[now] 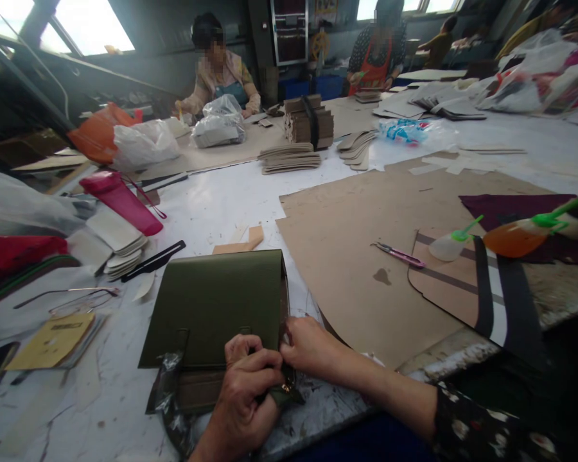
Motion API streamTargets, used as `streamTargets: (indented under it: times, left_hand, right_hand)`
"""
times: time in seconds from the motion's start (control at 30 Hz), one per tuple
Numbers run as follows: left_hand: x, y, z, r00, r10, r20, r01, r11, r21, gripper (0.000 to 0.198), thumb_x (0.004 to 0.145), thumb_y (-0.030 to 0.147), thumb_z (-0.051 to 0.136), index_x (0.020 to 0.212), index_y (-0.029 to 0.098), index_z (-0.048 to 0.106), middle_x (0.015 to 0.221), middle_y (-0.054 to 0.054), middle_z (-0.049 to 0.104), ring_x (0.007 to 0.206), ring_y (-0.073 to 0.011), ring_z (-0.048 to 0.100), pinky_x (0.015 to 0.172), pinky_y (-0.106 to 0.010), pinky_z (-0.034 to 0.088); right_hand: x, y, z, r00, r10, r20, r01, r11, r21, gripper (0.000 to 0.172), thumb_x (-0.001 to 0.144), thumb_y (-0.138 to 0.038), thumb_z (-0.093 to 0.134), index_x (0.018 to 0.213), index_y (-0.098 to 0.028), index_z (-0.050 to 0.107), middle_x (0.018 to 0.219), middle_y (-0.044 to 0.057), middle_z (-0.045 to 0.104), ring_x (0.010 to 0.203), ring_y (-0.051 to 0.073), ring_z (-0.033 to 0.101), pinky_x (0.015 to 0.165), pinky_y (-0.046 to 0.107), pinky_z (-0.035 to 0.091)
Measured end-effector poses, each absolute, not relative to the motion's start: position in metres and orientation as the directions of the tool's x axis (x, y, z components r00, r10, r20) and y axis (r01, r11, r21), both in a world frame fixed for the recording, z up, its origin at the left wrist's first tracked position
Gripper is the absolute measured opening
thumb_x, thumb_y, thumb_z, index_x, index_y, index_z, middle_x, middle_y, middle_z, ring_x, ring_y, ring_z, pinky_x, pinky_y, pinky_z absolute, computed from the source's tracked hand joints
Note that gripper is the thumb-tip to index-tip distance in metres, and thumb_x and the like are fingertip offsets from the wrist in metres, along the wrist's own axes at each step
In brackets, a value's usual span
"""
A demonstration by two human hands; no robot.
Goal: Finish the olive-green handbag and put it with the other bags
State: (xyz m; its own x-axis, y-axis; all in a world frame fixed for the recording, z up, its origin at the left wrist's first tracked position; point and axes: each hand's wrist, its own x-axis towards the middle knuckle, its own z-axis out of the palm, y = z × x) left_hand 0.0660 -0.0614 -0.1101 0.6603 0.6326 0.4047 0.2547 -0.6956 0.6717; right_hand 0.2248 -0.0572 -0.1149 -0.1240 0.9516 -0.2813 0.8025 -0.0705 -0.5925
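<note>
A dark green bag (216, 301) lies on the white table near its front edge, with its flap facing up. At the bag's lower right corner my left hand (250, 391) has its fingers curled round a green strap piece (286, 394) with small gold-coloured metal on it. Right beside it, my right hand (306, 346) pinches at the bag's right side edge; what lies between its fingers is hidden. A plastic-wrapped handle (169, 391) hangs at the bag's lower left.
Brown paper (347, 250) covers the table to the right, with a pink-handled tool (399, 254) and glue bottles (455, 244). At left are a pink bottle (122, 200), glasses (72, 292) and a yellow notepad (52, 340). Two people (224, 77) work across the table.
</note>
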Motion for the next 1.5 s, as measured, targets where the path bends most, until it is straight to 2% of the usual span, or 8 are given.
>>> streamTargets:
  times: [0.17,0.33,0.43,0.5,0.67,0.8,1.07,1.5]
  left_hand:
    - [0.066,-0.063,-0.112,0.656,0.648,0.387,0.265,-0.678,0.686,0.020,0.066,0.004,0.040,0.066,0.017,0.055,0.073,0.000,0.056,0.082,-0.0179,0.038,0.078,-0.038,0.024]
    - [0.062,-0.065,-0.117,0.662,0.645,0.381,0.275,-0.682,0.677,0.021,0.069,0.004,0.040,0.067,0.018,0.056,0.073,0.000,0.057,0.083,-0.0187,0.038,0.079,-0.039,0.024]
    - [0.060,-0.065,-0.119,0.674,0.639,0.371,0.298,-0.695,0.655,0.020,0.070,0.006,0.041,0.068,0.019,0.057,0.074,-0.001,0.057,0.083,-0.0194,0.039,0.080,-0.040,0.024]
    - [0.060,-0.065,-0.119,0.671,0.641,0.373,0.301,-0.695,0.653,0.020,0.070,0.006,0.042,0.069,0.019,0.057,0.074,0.000,0.057,0.083,-0.0195,0.039,0.080,-0.040,0.024]
    - [0.063,-0.063,-0.116,0.673,0.629,0.391,0.288,-0.708,0.644,0.019,0.071,0.004,0.043,0.069,0.019,0.056,0.074,0.000,0.057,0.083,-0.0190,0.038,0.078,-0.038,0.024]
    - [0.064,-0.062,-0.115,0.674,0.633,0.382,0.298,-0.706,0.642,0.019,0.070,0.004,0.043,0.068,0.018,0.056,0.074,0.000,0.057,0.082,-0.0187,0.038,0.078,-0.038,0.024]
    - [0.061,-0.063,-0.116,0.692,0.604,0.395,0.288,-0.733,0.616,0.019,0.069,0.003,0.044,0.070,0.019,0.054,0.075,0.001,0.058,0.083,-0.0194,0.038,0.077,-0.038,0.024]
    - [0.059,-0.063,-0.123,0.702,0.581,0.413,0.332,-0.779,0.531,0.019,0.069,0.006,0.043,0.070,0.020,0.057,0.077,-0.001,0.058,0.086,-0.0209,0.038,0.078,-0.039,0.025]
  right_hand:
    - [0.222,-0.060,-0.111,-0.096,0.959,-0.265,0.798,-0.085,-0.596,0.025,0.077,-0.020,0.042,0.091,-0.010,0.059,0.083,0.015,0.064,0.073,0.020,0.059,0.055,0.024,0.034]
    - [0.234,-0.056,-0.104,-0.065,0.944,-0.323,0.777,-0.155,-0.610,0.015,0.073,-0.021,0.049,0.074,-0.010,0.060,0.067,0.009,0.062,0.060,0.015,0.054,0.049,0.022,0.030]
    - [0.243,-0.053,-0.100,0.060,0.951,-0.304,0.762,-0.241,-0.601,0.018,0.079,-0.019,0.043,0.075,-0.010,0.058,0.070,0.007,0.060,0.063,0.013,0.051,0.053,0.021,0.031]
    - [0.243,-0.056,-0.100,0.046,0.944,-0.326,0.743,-0.251,-0.620,0.015,0.078,-0.020,0.046,0.075,-0.010,0.057,0.067,0.005,0.060,0.061,0.011,0.050,0.052,0.020,0.031]
    - [0.233,-0.069,-0.108,-0.077,0.931,-0.357,0.733,-0.190,-0.653,0.009,0.073,-0.020,0.051,0.069,-0.013,0.057,0.060,0.002,0.057,0.053,0.010,0.048,0.046,0.019,0.028]
    - [0.228,-0.067,-0.114,-0.046,0.959,-0.278,0.775,-0.141,-0.616,0.014,0.077,-0.018,0.045,0.079,-0.011,0.057,0.074,0.010,0.062,0.066,0.015,0.054,0.054,0.022,0.031]
    - [0.221,-0.066,-0.107,-0.067,0.957,-0.283,0.823,-0.107,-0.558,0.020,0.078,-0.018,0.042,0.092,-0.012,0.056,0.083,0.013,0.064,0.077,0.021,0.061,0.060,0.026,0.037]
    - [0.219,-0.067,-0.109,-0.098,0.963,-0.252,0.901,-0.022,-0.433,0.020,0.078,-0.019,0.040,0.092,-0.013,0.054,0.083,0.013,0.063,0.076,0.027,0.062,0.060,0.032,0.041]
